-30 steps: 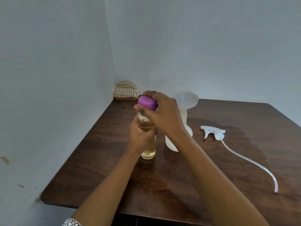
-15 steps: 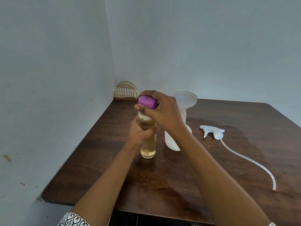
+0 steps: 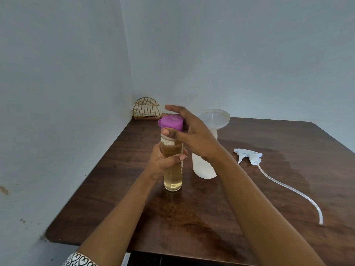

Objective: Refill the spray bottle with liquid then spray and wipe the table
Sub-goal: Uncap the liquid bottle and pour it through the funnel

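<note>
The refill bottle (image 3: pixel 172 177), clear and nearly full of amber liquid, stands upright on the surface (image 3: pixel 288 135) just left of the frame's centre. Its long axis is vertical and its purple cap (image 3: pixel 171 122) points straight up. The left hand (image 3: pixel 165 162) comes in from below and wraps its fingers round the middle of the bottle, holding it steady. The right hand (image 3: pixel 194 139) sits at the cap from the right side. Its fingers are spread and nearly straight behind and above the cap, and the thumb tip rests at the cap's lower edge, so it touches without gripping. It is the nearer hand to the cap, and the cap looks seated on the neck, so loosening it seems to be the step in hand.

The spray bottle (image 3: pixel 203 167), white and translucent, stands upright just right of the refill bottle, partly behind the right wrist. A funnel (image 3: pixel 214 117) sits in its neck with its mouth facing up. Pouring would therefore mean tipping the amber bottle rightward over that funnel. The trigger head (image 3: pixel 247 155) lies on its side further right, and its dip tube (image 3: pixel 288 189) trails toward the lower right. A wire rack (image 3: pixel 147 110) stands in the far corner.
</note>
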A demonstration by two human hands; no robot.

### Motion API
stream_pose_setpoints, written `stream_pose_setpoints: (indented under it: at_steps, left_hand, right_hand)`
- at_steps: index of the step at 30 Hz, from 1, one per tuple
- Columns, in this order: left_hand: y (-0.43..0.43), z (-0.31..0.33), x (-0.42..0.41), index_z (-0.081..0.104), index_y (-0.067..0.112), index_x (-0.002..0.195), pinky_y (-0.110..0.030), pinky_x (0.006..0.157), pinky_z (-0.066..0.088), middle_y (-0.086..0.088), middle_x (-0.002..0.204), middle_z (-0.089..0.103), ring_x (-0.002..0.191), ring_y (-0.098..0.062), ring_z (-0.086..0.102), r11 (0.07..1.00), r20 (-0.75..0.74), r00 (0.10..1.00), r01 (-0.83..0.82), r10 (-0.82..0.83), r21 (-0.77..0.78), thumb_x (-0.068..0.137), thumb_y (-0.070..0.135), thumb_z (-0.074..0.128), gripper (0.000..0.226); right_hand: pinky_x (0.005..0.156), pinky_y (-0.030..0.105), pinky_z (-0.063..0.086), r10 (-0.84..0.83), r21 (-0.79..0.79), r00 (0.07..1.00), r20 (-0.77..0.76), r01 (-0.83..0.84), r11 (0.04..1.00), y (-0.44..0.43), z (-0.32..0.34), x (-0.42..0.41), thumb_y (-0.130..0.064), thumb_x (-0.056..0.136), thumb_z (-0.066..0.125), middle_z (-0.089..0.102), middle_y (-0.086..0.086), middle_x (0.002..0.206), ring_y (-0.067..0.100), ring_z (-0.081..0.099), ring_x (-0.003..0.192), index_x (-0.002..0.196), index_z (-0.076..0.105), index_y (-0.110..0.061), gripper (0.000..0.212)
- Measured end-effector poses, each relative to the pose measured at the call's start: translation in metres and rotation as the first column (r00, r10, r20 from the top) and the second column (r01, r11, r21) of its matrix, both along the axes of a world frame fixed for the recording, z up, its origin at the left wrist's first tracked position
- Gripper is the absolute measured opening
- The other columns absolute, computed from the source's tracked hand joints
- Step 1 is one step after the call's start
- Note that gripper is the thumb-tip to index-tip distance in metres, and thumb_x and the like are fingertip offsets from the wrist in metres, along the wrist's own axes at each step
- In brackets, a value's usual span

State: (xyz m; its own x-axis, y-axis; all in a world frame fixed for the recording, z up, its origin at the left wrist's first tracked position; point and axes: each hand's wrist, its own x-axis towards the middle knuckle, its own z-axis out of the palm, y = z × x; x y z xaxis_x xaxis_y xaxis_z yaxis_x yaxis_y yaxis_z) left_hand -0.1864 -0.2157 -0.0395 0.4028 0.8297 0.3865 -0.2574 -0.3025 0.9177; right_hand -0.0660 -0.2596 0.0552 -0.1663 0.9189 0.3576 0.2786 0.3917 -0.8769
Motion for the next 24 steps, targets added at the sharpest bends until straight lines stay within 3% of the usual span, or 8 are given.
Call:
stream_pose_setpoints:
  at_steps: [3,9,13,15,18,21,23,24]
  left_hand:
    - [0.0,0.0,0.0,0.064,0.005,0.092,-0.036,0.07,0.055,-0.006,0.079,0.068,0.076,-0.026,0.064,1.0,-0.002,1.0,0.011,-0.011,-0.008,0.061,0.022,0.075,0.037]
    - [0.002,-0.001,0.001,0.063,0.003,0.09,-0.037,0.073,0.052,-0.007,0.078,0.067,0.078,-0.03,0.062,1.0,0.001,1.0,0.003,-0.003,-0.002,0.062,0.021,0.075,0.035]
    - [0.001,0.001,-0.001,0.06,0.002,0.092,-0.031,0.07,0.054,-0.004,0.078,0.068,0.076,-0.021,0.064,1.0,-0.015,1.0,-0.004,0.004,-0.002,0.059,0.025,0.075,0.042]
    - [0.0,0.001,-0.001,0.06,0.002,0.091,-0.028,0.069,0.053,-0.002,0.077,0.068,0.075,-0.018,0.065,1.0,-0.024,1.0,-0.01,0.01,-0.003,0.058,0.027,0.075,0.044]
    - [-0.001,0.001,0.0,0.061,0.004,0.09,-0.026,0.069,0.053,0.001,0.076,0.069,0.074,-0.015,0.065,1.0,-0.038,0.999,-0.007,0.007,-0.001,0.057,0.028,0.075,0.043]
    - [-0.002,0.0,0.0,0.062,0.005,0.088,-0.029,0.067,0.053,0.001,0.074,0.069,0.072,-0.016,0.065,1.0,-0.017,1.0,-0.003,0.003,-0.01,0.057,0.026,0.076,0.039]
    - [-0.002,-0.001,-0.001,0.063,0.006,0.088,-0.033,0.066,0.053,0.0,0.074,0.069,0.07,-0.017,0.065,1.0,0.0,1.0,0.016,-0.016,-0.025,0.059,0.023,0.076,0.036]
    - [-0.002,-0.001,-0.002,0.063,0.006,0.088,-0.033,0.067,0.054,0.0,0.074,0.069,0.071,-0.017,0.065,0.999,0.002,1.0,0.019,-0.019,-0.028,0.059,0.023,0.076,0.036]
  right_hand:
    - [0.09,0.029,0.054,0.006,-0.021,0.998,-0.065,-0.007,1.0,-0.002,-0.001,-0.001,-0.022,0.077,0.074,0.06,0.006,0.125,0.018,0.061,0.109,0.125,0.034,-0.028,0.063]
    - [0.078,0.014,0.051,-0.238,0.132,0.968,-0.075,0.246,0.96,-0.009,-0.005,-0.005,-0.029,0.065,0.083,0.059,-0.005,0.107,0.006,0.059,0.098,0.105,0.05,-0.024,0.052]
    - [0.093,0.026,0.049,-0.258,0.163,0.956,0.137,0.236,0.958,-0.02,0.012,0.004,-0.024,0.078,0.074,0.06,-0.001,0.118,0.01,0.056,0.108,0.116,0.061,-0.021,0.04]
    - [0.105,0.03,0.039,-0.14,0.073,0.938,0.318,0.123,0.99,-0.027,0.023,0.011,-0.019,0.089,0.062,0.053,-0.005,0.135,0.01,0.048,0.123,0.132,0.052,-0.023,0.045]
    - [0.102,0.029,0.038,-0.161,0.021,0.932,0.323,0.163,0.986,-0.03,0.037,0.009,-0.026,0.092,0.057,0.048,-0.009,0.139,0.005,0.045,0.118,0.135,0.046,-0.029,0.045]
    - [0.091,0.036,0.048,-0.48,0.304,0.657,0.581,0.372,0.877,-0.024,0.045,-0.011,-0.067,0.079,0.051,0.059,-0.001,0.117,0.014,0.052,0.106,0.117,0.059,-0.021,0.06]
    - [0.088,0.036,0.047,-0.518,0.395,0.462,0.72,0.342,0.853,-0.019,0.046,-0.022,-0.072,0.076,0.049,0.059,0.003,0.108,0.02,0.053,0.103,0.112,0.061,-0.015,0.069]
    - [0.087,0.033,0.045,-0.509,0.403,0.449,0.735,0.315,0.86,-0.018,0.048,-0.024,-0.067,0.078,0.053,0.06,0.003,0.108,0.02,0.054,0.103,0.112,0.061,-0.014,0.063]
